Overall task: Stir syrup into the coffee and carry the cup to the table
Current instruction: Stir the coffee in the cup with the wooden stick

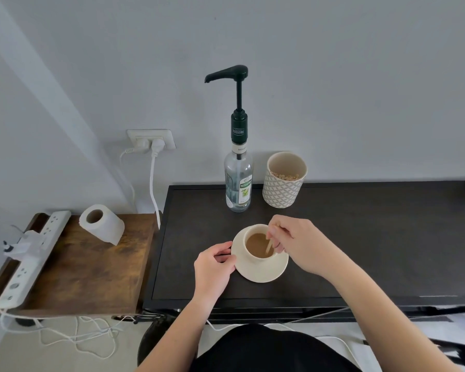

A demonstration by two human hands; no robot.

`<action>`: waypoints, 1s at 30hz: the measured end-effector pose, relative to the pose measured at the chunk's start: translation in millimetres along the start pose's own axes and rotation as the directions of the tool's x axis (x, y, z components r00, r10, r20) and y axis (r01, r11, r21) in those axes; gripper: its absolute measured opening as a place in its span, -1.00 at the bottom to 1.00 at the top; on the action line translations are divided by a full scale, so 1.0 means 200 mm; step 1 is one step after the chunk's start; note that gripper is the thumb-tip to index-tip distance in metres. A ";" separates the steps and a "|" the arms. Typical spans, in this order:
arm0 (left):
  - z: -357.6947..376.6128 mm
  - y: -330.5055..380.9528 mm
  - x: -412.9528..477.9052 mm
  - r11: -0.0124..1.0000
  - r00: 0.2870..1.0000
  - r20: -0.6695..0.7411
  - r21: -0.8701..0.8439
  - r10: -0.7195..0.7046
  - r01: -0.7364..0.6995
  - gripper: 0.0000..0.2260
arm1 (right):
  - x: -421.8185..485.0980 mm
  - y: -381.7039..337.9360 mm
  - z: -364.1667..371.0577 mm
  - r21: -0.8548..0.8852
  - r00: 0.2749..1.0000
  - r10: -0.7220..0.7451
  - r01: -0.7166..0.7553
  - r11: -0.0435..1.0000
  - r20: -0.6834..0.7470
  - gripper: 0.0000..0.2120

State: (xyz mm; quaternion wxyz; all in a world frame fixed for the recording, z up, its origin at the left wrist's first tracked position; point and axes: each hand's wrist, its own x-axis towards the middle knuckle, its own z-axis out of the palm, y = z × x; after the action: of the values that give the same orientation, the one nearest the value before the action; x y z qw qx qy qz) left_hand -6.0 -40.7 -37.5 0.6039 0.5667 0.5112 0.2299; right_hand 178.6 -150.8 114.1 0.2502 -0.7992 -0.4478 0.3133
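A cream cup (250,257) of light brown coffee stands on a cream saucer (263,273) on the black counter (360,251). My right hand (298,244) pinches a thin wooden stir stick (269,247) whose lower end is dipped in the coffee. My left hand (215,265) grips the saucer's left rim with thumb and fingers. Behind the cup stands a clear syrup bottle (238,181) with a tall dark green pump.
A patterned beige pot (283,181) holding wooden sticks stands right of the bottle by the wall. To the left, a lower wooden side table (91,269) carries a paper roll (102,224) and a white power strip (30,261). Cables hang from a wall socket (152,139).
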 end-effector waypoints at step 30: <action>0.00 0.02 -0.02 1.000 1.000 0.001 -0.026 0.000 0.000 -0.68 | 0.02 0.02 0.02 -0.122 0.988 -0.037 0.018 0.992 -0.153 -0.77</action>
State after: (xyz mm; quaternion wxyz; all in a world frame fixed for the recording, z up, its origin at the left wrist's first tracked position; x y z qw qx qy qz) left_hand -6.6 -42.7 -33.2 0.6115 0.5589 0.5077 0.2366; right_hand 180.4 -148.6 107.7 0.2401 -0.8284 -0.4560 0.2194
